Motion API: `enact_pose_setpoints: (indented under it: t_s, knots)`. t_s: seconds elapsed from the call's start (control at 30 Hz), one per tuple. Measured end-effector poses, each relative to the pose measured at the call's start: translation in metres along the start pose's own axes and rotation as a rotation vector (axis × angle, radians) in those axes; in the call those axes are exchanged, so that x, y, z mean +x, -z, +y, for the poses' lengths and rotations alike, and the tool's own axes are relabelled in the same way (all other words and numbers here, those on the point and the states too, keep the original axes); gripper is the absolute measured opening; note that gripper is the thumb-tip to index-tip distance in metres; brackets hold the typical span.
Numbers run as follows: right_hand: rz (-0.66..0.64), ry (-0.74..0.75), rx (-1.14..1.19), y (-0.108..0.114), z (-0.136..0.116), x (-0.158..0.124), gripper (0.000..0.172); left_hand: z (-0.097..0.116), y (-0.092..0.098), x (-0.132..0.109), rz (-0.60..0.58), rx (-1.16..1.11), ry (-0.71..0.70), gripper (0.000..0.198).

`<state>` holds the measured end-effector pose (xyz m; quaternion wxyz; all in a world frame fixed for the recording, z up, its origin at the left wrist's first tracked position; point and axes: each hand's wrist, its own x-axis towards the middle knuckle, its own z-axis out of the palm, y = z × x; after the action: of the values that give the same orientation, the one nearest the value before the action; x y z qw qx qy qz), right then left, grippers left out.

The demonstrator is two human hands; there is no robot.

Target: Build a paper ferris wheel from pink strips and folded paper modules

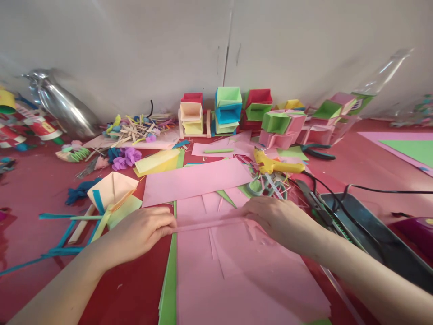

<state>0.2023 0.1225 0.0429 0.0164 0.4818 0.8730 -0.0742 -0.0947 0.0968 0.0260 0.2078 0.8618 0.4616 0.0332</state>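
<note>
A narrow pink paper strip, rolled or folded, stretches level between my two hands. Its left end is pinched in my left hand, with the fingers closed. My right hand is closed around the other end, and the fingertips are partly hidden. Beneath the strip lies a stack of pink paper sheets, with green paper showing along its left edge. Just beyond, a wide pink paper piece rests across the sheets. A peach paper box and blue paper strips sit left of my left hand.
A yellow glue gun, scissors, a cutter knife and a grey tray lie to the right, with a black cord across them. Coloured paper boxes stand at the back. A metal jug is far left.
</note>
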Motion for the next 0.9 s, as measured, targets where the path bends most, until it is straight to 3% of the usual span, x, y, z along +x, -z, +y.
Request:
enact_pose_setpoints:
  t_s: [0.13, 0.23, 0.37, 0.53, 0.7, 0.9]
  knots:
    - [0.063, -0.031, 0.003, -0.004, 0.002, 0.002, 0.017, 0.001, 0.001, -0.002, 0.012, -0.043, 0.070, 0.016]
    - [0.161, 0.077, -0.058, -0.008, 0.002, 0.001, 0.022, 0.001, 0.000, -0.003, 0.017, -0.020, 0.113, 0.010]
    - [0.274, 0.181, -0.081, -0.013, 0.005, -0.001, 0.026, 0.002, -0.002, -0.003, 0.013, 0.039, 0.068, 0.015]
    - [0.238, 0.290, -0.073, -0.013, 0.011, -0.004, 0.026, 0.000, -0.002, -0.001, -0.010, 0.062, 0.042, 0.019]
    - [0.265, 0.344, -0.073, -0.009, 0.015, -0.003, 0.028, -0.004, 0.001, -0.002, -0.019, 0.040, 0.125, 0.021]
    - [0.264, 0.380, -0.104, -0.008, 0.014, -0.003, 0.028, -0.004, 0.002, -0.001, -0.041, 0.100, 0.026, 0.024]
